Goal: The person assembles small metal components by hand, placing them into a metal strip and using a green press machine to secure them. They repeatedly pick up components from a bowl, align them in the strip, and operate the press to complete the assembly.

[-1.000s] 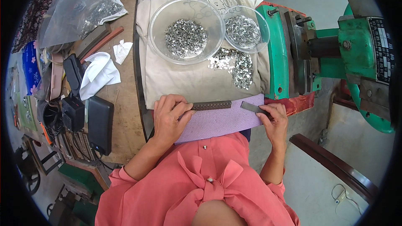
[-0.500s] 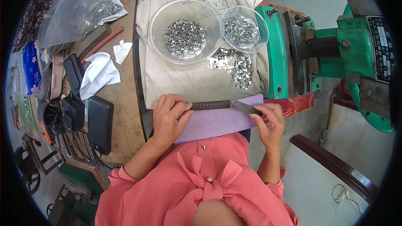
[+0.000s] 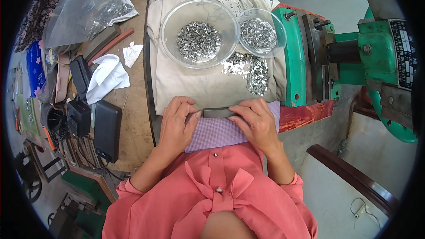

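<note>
My left hand (image 3: 177, 117) is closed on the left end of a dark slotted metal bar, held level over a purple checked cloth. A flat grey metal strip (image 3: 218, 113) lies along the bar and hides its row of slots. At the strip's right end, the fingers and thumb of my right hand (image 3: 256, 116) are pinched on it and partly cover it. Beyond my hands, a large clear bowl (image 3: 164, 46) contains small shiny metal pieces. A smaller clear bowl (image 3: 280, 46) beside it has bent metal pieces. Loose metal bits (image 3: 257, 77) form a pile in front of the bowls.
The beige cloth (image 3: 186, 82) covers the work surface. A green machine (image 3: 292, 62) stands close on the right. On the wooden bench (image 3: 133, 119) at left are a black power bank (image 3: 107, 130), white tissue (image 3: 108, 79), cables and a plastic bag (image 3: 75, 22).
My right hand has moved left with the flat strip, which was tilted and off the bar's right end. It now covers the slots. My left hand keeps its hold.
</note>
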`<act>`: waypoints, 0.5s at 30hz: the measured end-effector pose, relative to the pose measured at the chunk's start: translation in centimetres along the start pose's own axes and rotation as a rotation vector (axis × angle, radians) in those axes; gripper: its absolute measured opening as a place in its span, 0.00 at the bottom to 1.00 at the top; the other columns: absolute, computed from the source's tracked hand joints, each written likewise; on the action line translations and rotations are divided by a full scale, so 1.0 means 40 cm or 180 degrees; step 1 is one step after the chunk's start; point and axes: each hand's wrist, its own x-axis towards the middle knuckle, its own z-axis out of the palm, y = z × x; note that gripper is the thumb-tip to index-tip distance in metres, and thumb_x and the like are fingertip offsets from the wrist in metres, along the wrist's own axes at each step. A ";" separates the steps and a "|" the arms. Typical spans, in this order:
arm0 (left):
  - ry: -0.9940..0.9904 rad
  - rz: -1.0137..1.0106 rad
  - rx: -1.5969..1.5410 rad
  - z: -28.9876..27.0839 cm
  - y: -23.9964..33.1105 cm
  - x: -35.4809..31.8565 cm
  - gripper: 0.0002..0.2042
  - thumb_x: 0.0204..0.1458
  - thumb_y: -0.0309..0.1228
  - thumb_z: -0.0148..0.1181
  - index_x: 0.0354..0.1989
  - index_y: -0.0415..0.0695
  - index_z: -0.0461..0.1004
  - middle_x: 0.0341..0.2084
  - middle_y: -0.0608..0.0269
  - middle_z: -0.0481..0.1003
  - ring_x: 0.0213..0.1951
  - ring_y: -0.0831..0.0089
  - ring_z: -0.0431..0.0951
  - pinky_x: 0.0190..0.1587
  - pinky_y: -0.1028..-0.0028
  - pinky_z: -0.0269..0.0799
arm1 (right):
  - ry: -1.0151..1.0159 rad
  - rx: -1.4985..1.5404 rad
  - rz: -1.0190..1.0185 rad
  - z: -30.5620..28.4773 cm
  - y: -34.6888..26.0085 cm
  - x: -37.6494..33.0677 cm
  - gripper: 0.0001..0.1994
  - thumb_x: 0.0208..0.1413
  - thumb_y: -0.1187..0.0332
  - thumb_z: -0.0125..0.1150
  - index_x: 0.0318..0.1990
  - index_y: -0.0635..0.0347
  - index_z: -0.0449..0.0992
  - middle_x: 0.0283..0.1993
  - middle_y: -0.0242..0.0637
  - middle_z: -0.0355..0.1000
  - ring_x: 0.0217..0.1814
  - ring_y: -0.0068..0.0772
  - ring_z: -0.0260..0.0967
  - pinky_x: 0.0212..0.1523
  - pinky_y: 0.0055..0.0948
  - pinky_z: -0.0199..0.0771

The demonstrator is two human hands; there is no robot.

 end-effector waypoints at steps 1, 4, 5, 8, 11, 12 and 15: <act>-0.0021 -0.0037 0.0020 0.000 0.005 0.001 0.06 0.55 0.27 0.63 0.34 0.39 0.73 0.43 0.55 0.73 0.43 0.56 0.74 0.46 0.65 0.68 | -0.0020 0.0007 -0.0030 0.004 0.003 0.002 0.13 0.45 0.74 0.73 0.41 0.58 0.82 0.39 0.35 0.73 0.40 0.41 0.69 0.40 0.36 0.72; -0.0074 -0.0162 0.0158 0.000 0.026 0.007 0.06 0.54 0.27 0.63 0.32 0.39 0.73 0.43 0.55 0.73 0.44 0.57 0.73 0.48 0.65 0.66 | -0.0065 0.0037 -0.0061 0.011 0.008 0.004 0.13 0.45 0.74 0.72 0.41 0.58 0.81 0.39 0.35 0.72 0.41 0.41 0.69 0.40 0.36 0.73; -0.0085 -0.0210 0.0219 0.001 0.032 0.008 0.06 0.54 0.27 0.63 0.32 0.39 0.73 0.43 0.55 0.72 0.44 0.57 0.72 0.49 0.64 0.66 | -0.0081 0.0052 -0.0066 0.012 0.010 0.004 0.13 0.45 0.74 0.72 0.41 0.59 0.81 0.40 0.35 0.72 0.41 0.41 0.69 0.40 0.36 0.73; -0.0138 -0.0238 0.0324 0.006 0.040 0.012 0.06 0.51 0.27 0.65 0.31 0.39 0.74 0.43 0.55 0.72 0.45 0.57 0.72 0.50 0.63 0.63 | -0.0148 0.0088 0.0012 0.014 0.012 0.001 0.14 0.45 0.74 0.72 0.42 0.59 0.81 0.40 0.35 0.72 0.41 0.41 0.69 0.41 0.36 0.73; -0.0090 -0.0183 0.0327 0.010 0.038 0.013 0.07 0.49 0.26 0.67 0.30 0.39 0.74 0.43 0.55 0.72 0.45 0.57 0.72 0.49 0.63 0.63 | -0.0154 0.0087 0.0015 0.015 0.014 -0.001 0.14 0.45 0.74 0.72 0.42 0.59 0.81 0.40 0.36 0.72 0.41 0.42 0.69 0.42 0.37 0.73; -0.0102 -0.0178 0.0346 0.010 0.039 0.013 0.07 0.49 0.26 0.67 0.30 0.39 0.74 0.43 0.55 0.72 0.45 0.56 0.72 0.49 0.63 0.63 | -0.0123 0.0112 0.0032 0.012 0.014 -0.001 0.15 0.45 0.74 0.72 0.43 0.59 0.81 0.40 0.36 0.72 0.41 0.42 0.69 0.42 0.37 0.72; -0.0122 -0.0176 0.0393 0.009 0.041 0.013 0.07 0.48 0.26 0.67 0.30 0.40 0.74 0.43 0.55 0.72 0.45 0.56 0.72 0.49 0.63 0.63 | 0.0042 0.0168 0.0185 0.005 0.012 -0.007 0.17 0.45 0.72 0.74 0.45 0.60 0.81 0.40 0.38 0.72 0.42 0.42 0.69 0.42 0.37 0.72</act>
